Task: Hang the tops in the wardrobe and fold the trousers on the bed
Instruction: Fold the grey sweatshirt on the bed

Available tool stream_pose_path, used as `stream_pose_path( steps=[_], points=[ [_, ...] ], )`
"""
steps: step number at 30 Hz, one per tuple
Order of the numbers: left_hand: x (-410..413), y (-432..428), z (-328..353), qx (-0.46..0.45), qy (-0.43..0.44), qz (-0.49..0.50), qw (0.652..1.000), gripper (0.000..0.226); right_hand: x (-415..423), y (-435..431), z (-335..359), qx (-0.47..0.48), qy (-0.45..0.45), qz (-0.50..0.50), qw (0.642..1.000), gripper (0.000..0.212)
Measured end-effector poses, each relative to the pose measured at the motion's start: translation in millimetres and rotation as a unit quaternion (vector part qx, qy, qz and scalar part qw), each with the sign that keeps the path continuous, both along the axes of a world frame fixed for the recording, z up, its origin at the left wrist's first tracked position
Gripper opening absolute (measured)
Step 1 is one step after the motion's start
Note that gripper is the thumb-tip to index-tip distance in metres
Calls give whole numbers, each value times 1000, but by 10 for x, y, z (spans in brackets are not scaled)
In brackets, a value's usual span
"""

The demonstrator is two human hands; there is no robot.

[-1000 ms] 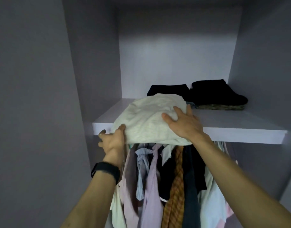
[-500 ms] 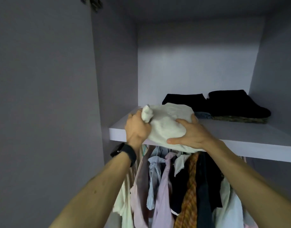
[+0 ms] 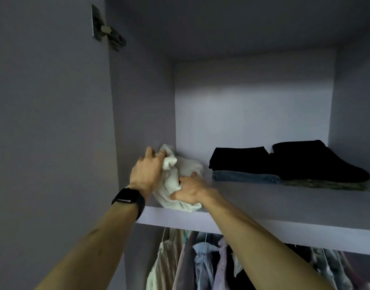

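A folded cream-white garment (image 3: 187, 167) lies at the left end of the wardrobe shelf (image 3: 263, 208), against the left side wall. My left hand (image 3: 147, 171), with a black watch on its wrist, grips the garment's left upper edge. My right hand (image 3: 189, 190) holds its front right side, fingers curled into the cloth. Part of the garment is hidden between the two hands. Below the shelf, several tops (image 3: 203, 264) hang on hangers.
Two stacks of folded dark clothes sit further right on the shelf: black over blue denim (image 3: 240, 164), and black over a patterned piece (image 3: 318, 164). The open door (image 3: 50, 132) stands at my left, with its hinge (image 3: 107, 31) near the top.
Both hands have pushed the cream garment from the shelf's front edge deeper in and to the left corner. It is more bunched. My view has tilted up.
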State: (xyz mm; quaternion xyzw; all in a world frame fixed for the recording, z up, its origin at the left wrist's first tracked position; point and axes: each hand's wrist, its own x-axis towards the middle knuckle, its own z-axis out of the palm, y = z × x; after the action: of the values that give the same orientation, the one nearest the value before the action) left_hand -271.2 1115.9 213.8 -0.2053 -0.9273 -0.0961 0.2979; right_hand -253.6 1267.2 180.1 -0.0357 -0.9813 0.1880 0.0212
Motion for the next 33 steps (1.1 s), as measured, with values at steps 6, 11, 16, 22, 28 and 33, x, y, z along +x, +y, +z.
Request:
stream_pose_path(
  steps=[6, 11, 16, 22, 28, 33],
  points=[
    [-705, 344, -122, -3, -27, 79, 997, 58, -554, 442, 98, 66, -4, -88, 994, 62],
    [-1395, 633, -207, -284, 186, 74, 937, 70, -1108, 450, 135, 107, 26, -184, 977, 64],
    [-1876, 744, -260, -383, 61, 121, 914, 45, -1347, 536, 276, 164, 10, -168, 972, 57],
    [-1975, 830, -223, -406, -12, 132, 904, 54, -1246, 700, 317, 193, -61, -137, 970, 64],
    [-1970, 1151, 323, -238, -77, 78, 965, 45, -1142, 803, 991, 178, -81, -78, 978, 52],
    [-2374, 1488, 268, -109, -151, -17, 982, 41, -1871, 976, 882, 117, 91, -102, 984, 42]
  ],
)
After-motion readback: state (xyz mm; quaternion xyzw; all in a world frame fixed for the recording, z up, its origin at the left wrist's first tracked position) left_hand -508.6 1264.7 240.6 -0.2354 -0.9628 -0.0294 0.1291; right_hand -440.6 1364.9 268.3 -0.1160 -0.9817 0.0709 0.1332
